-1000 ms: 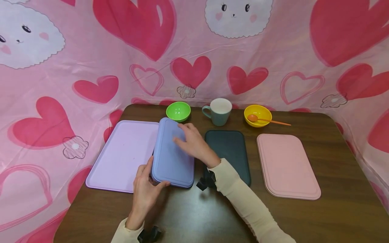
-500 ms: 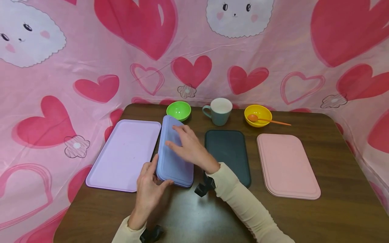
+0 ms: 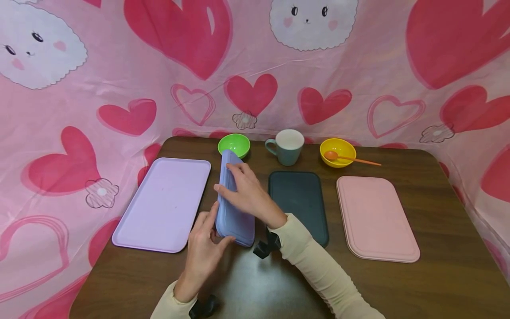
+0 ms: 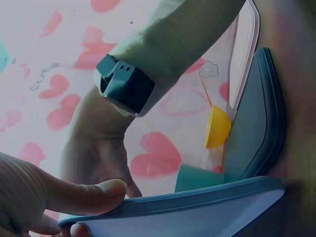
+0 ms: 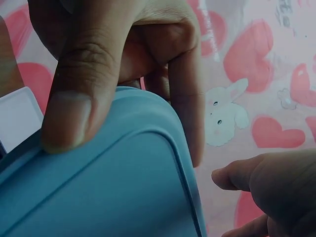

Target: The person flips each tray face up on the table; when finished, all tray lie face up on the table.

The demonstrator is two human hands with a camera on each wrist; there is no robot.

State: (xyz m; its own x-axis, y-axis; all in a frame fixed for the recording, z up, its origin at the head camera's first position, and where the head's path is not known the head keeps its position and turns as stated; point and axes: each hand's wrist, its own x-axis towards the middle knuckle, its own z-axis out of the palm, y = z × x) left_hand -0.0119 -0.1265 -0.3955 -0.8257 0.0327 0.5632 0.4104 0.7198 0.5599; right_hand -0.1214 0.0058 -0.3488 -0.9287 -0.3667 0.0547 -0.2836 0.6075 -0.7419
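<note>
The one blue tray (image 3: 235, 223) is in the left grip (image 3: 203, 250), whose thumb lies over the near edge while the fingers curl round the raised left side, pinching that corner. Its long axis runs away from this grip toward the back of the worktop (image 3: 271, 283), its far end overlapping the single green bowl (image 3: 234, 144) in the head view. The tray is steeply tilted, left long side up, upper face turned toward the right.

The right grip (image 3: 251, 192) is above that face, thumb and fingers spread apart; whether it touches the tray I cannot tell.

Left of the left grip, one lavender tray (image 3: 161, 204) lies flat. Just right of the right grip is one dark tray (image 3: 303, 199), partly behind the wrist, and farther right one pink tray (image 3: 376, 217), making four trays in all. Beyond the right grip stands one mug (image 3: 288, 148); right of the mug is one yellow bowl (image 3: 346, 148), with one orange spoon (image 3: 358, 160) resting in it.

Compared with a second ago, the blue tray is tipped up more steeply, the left grip has shifted right with it, and a strip of worktop now separates it from the lavender tray.
</note>
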